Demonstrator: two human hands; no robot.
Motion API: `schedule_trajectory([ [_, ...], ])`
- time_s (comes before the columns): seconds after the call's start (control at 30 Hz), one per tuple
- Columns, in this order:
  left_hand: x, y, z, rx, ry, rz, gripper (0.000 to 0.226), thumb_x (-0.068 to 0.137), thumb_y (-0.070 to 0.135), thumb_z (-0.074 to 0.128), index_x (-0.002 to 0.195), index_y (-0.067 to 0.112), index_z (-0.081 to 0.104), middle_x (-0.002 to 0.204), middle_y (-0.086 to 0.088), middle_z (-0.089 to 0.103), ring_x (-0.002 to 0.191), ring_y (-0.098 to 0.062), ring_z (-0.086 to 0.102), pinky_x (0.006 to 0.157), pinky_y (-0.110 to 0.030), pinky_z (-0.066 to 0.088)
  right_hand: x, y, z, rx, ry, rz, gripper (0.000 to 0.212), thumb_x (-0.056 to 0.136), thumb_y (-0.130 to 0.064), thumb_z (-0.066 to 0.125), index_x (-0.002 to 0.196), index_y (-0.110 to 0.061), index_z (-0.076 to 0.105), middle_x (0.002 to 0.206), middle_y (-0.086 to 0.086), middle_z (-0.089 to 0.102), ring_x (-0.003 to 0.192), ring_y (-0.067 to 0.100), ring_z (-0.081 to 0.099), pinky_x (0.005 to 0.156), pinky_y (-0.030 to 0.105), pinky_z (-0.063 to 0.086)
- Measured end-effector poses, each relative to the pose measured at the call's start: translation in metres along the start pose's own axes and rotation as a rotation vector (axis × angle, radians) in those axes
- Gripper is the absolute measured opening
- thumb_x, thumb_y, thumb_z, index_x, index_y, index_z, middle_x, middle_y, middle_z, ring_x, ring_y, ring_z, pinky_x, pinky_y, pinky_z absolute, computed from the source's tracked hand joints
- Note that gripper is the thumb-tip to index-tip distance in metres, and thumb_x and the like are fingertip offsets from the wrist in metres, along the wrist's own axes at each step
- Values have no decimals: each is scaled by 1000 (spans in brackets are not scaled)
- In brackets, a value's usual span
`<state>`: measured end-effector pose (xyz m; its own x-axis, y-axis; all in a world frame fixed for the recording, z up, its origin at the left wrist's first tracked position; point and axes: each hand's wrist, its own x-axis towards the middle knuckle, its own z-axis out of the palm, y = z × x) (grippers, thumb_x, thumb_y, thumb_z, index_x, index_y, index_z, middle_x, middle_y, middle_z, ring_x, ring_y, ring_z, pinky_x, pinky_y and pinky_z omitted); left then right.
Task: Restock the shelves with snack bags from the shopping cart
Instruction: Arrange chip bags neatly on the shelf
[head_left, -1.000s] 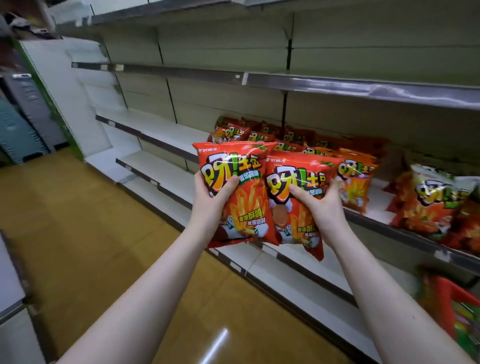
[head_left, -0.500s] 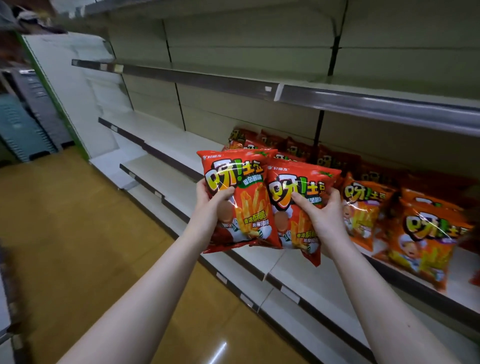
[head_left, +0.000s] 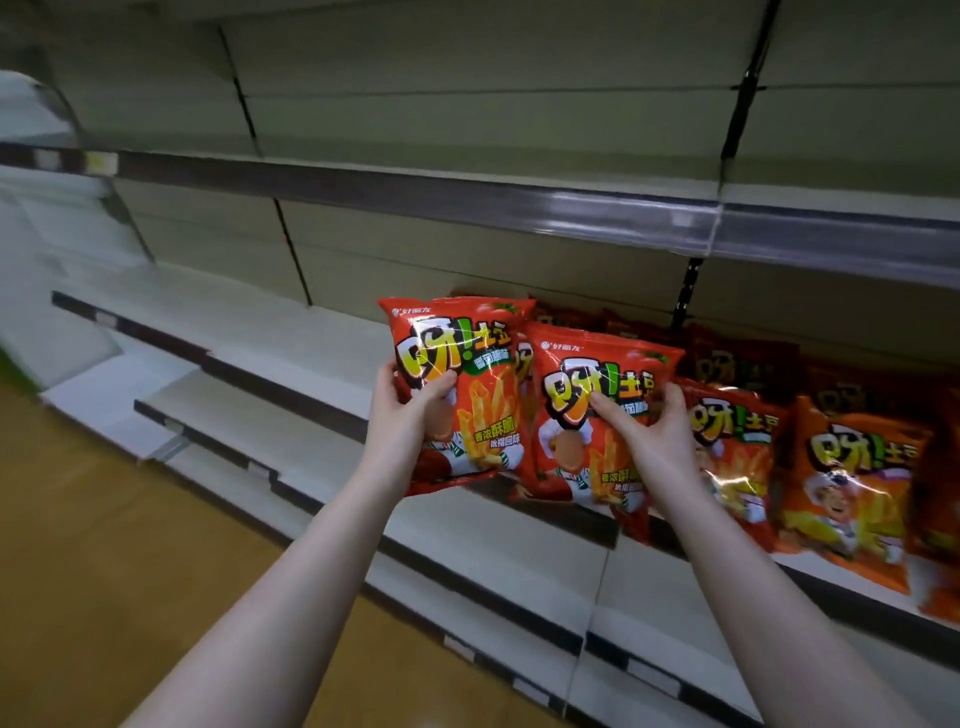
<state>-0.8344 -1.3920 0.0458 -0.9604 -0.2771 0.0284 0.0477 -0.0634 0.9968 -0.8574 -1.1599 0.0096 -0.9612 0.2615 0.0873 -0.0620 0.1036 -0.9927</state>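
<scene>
On middle shelf (head_left: 291, 338), orange bags (head_left: 852, 483) crowd right; left hand (head_left: 410, 415) grips red bag (head_left: 483, 410), right hand (head_left: 649, 447) grips second bag (head_left: 597, 364).

Likely a supermarket: tiered shelving (head_left: 291, 358), rows of identical snack bags (head_left: 852, 483)

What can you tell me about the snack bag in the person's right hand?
The right-hand bag is a glossy red, foil-like packet, puffed and sealed, printed with big yellow characters, fries and a cartoon chef. It is held upright, slightly tilted, in front of the shelf. The right hand grips its right side, thumb across the front. Its left edge overlaps the matching bag in the left hand, and orange bags stand on the shelf just to its right.
</scene>
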Motion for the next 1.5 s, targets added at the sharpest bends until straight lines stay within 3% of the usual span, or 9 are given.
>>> schedule_trajectory([
  [0.17,75,-9,-33,47,42,24,57,82,23,74,131,20,45,112,5,64,99,-14,66,79,-30,55,23,5,43,11,75,29,73,70,-43,76,131,-28,39,112,-13,55,101,13,59,85,36,51],
  [0.33,130,-30,-38,104,5,-43,69,77,27,79,134,24,42,120,-1,63,105,-22,65,92,-48,53,44,13,64,1,79,57,70,74,-38,75,133,-25,40,114,-9,57,103,15,61,79,30,50],
  [0.47,170,-47,-22,158,-35,-65,65,79,21,77,135,19,42,120,-3,63,107,-23,64,93,-46,53,76,22,88,-18,59,88,76,72,-43,76,136,-25,38,124,-5,55,115,20,57,98,46,48],
  [0.7,227,-89,-17,284,-92,-118,87,51,47,79,129,24,49,124,-11,57,104,-27,63,90,-48,54,97,19,120,-43,74,89,74,76,-37,74,138,-22,37,119,-11,47,110,12,49,88,28,42],
  [0.83,258,-104,-17,341,-186,-135,73,63,30,82,128,18,51,122,-13,58,106,-29,63,91,-48,53,98,22,142,-58,118,107,64,75,-34,76,127,-25,40,107,-14,55,104,12,55,87,29,45],
  [0.97,284,-123,-17,412,-248,-139,75,58,42,79,125,22,52,120,-10,62,109,-30,61,94,-52,50,92,24,166,-46,193,136,61,74,-34,76,119,-32,36,104,-13,54,103,15,56,92,35,47],
  [1.1,292,-127,-16,416,-305,-103,51,76,18,78,121,14,55,119,-9,66,109,-30,61,94,-49,49,84,28,192,-30,229,146,61,75,-31,76,121,-31,37,102,-17,56,101,13,59,86,29,48],
  [1.37,304,-138,-20,253,-440,-104,77,58,47,84,125,24,54,117,1,67,106,-19,65,92,-48,53,87,26,224,-35,279,167,61,75,-27,77,120,-30,37,101,-18,56,96,9,60,90,33,51],
  [1.5,291,-116,-34,112,-340,-118,64,82,21,74,138,19,41,114,5,54,106,-14,55,92,-33,47,91,27,239,-73,270,157,59,76,-24,78,120,-27,38,97,-20,56,92,5,57,80,22,47],
])
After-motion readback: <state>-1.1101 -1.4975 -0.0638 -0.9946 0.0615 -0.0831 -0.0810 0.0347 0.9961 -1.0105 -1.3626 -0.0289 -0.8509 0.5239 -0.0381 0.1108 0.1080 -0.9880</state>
